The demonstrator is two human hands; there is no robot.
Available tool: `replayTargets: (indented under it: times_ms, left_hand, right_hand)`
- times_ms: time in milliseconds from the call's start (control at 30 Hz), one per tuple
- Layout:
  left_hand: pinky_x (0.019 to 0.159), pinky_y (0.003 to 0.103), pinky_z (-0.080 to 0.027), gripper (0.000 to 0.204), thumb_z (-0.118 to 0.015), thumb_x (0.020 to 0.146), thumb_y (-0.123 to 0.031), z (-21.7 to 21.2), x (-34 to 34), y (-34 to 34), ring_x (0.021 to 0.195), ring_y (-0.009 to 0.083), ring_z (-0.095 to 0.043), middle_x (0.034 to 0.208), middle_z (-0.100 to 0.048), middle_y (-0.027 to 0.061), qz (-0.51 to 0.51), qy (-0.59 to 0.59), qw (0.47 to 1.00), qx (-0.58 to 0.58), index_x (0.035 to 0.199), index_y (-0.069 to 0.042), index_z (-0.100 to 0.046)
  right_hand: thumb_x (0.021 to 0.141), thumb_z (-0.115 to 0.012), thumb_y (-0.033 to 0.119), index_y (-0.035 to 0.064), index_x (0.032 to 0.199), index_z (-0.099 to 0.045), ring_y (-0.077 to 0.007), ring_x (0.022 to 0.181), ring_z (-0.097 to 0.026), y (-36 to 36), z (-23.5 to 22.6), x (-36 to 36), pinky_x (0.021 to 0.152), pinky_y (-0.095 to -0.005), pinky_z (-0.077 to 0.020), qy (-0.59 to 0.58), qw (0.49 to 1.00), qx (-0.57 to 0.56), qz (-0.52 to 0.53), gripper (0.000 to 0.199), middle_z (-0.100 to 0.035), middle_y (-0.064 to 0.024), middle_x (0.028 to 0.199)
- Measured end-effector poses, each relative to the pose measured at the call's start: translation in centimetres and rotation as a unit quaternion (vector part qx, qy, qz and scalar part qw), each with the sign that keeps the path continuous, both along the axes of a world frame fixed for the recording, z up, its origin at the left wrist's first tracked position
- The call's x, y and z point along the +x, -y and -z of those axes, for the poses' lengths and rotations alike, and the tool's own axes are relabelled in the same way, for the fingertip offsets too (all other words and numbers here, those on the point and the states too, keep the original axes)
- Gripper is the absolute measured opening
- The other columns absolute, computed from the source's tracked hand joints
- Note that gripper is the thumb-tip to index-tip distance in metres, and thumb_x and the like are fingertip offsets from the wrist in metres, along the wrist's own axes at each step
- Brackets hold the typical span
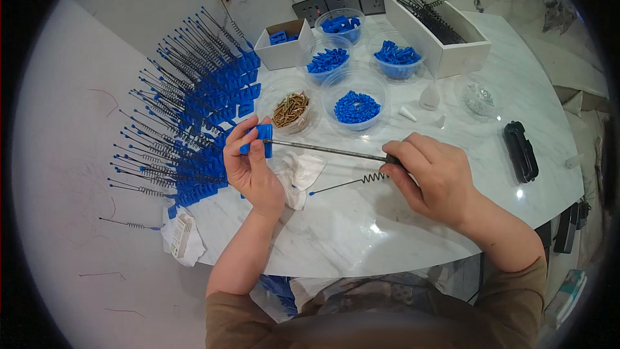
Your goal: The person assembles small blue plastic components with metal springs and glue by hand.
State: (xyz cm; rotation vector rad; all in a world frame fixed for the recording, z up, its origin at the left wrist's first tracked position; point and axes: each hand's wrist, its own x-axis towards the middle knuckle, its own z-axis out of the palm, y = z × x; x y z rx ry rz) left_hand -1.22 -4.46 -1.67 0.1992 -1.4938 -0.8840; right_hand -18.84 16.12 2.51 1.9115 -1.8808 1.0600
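Between the fingers of my left hand point(254, 174) is a blue plastic piece point(265, 134), held up over the table. My right hand point(434, 178) grips the dark handle of a screwdriver point(329, 149). Its long metal shaft runs left, and the tip meets the blue piece; whether a screw sits there is too small to tell. Below the shaft, a black coiled wire point(349, 187) with a blue tip lies on the table, one end hidden by my right hand. A crumpled white tissue point(303, 178) rests beside my left hand.
Many blue pieces with coiled wires point(194, 110) fan along the left edge. Tubs hold brass-coloured screws point(290, 111), small blue parts point(356, 108) and clear bits point(478, 99). Behind stand a long white box point(442, 55) of black wires and a small box point(284, 52). A black tool point(520, 152) lies right.
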Motion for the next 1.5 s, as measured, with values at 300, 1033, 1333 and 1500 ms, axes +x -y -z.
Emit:
replayTargets:
  times_ms: [300, 1033, 1333, 1500]
  left_hand:
    - [0.091, 0.038, -0.052, 0.011, -0.057, 0.097, -0.008, 0.6, 0.6, 0.4, 0.102, 0.027, -0.064, 0.105, -0.062, 0.0106, 0.076, -0.006, 0.992, 0.104, 0.1, 0.002, -0.059]
    - [0.091, 0.034, -0.042, 0.035, -0.037, 0.103, -0.025, 0.4, 0.5, -1.7, 0.106, 0.0208, -0.055, 0.114, -0.057, 0.0141, 0.135, 0.014, 0.98, 0.147, 0.117, 0.004, -0.052]
    - [0.083, 0.03, -0.043, 0.034, -0.039, 0.103, -0.024, -0.3, 0.5, -1.8, 0.087, 0.0153, -0.057, 0.095, -0.063, 0.0111, 0.093, 0.027, 0.978, 0.184, 0.103, 0.003, -0.059]
    - [0.085, 0.03, -0.044, 0.028, -0.042, 0.103, -0.019, 0.1, 0.1, -1.5, 0.088, 0.0139, -0.059, 0.098, -0.063, 0.01, -0.014, 0.078, 0.987, 0.137, 0.104, 0.004, -0.058]
  right_hand:
    - [0.08, -0.071, 0.017, 0.0087, 0.091, -0.06, -0.0219, 0.06, -0.058, 0.4, 0.1, -1.9, 0.049, -0.0347, -0.0436, -0.048, 0.999, -0.022, -0.003, 0.018, -0.052, -0.005, 0.073]
    - [0.076, -0.075, 0.018, 0.0085, 0.093, -0.063, -0.0199, 0.057, -0.057, 0.7, 0.5, -2.4, 0.047, -0.0328, -0.042, -0.053, 0.997, -0.038, -0.03, 0.023, -0.052, -0.0036, 0.07]
    - [0.074, -0.077, 0.02, 0.0088, 0.094, -0.064, -0.0186, 0.056, -0.056, 0.5, 0.5, -2.0, 0.046, -0.0321, -0.0418, -0.073, 0.996, -0.039, -0.035, 0.026, -0.053, -0.0026, 0.07]
    - [0.075, -0.076, 0.02, 0.0082, 0.094, -0.065, -0.0179, 0.056, -0.056, 0.4, 0.3, -0.6, 0.046, -0.0316, -0.0423, -0.104, 0.992, -0.072, -0.015, 0.025, -0.054, -0.0021, 0.07]
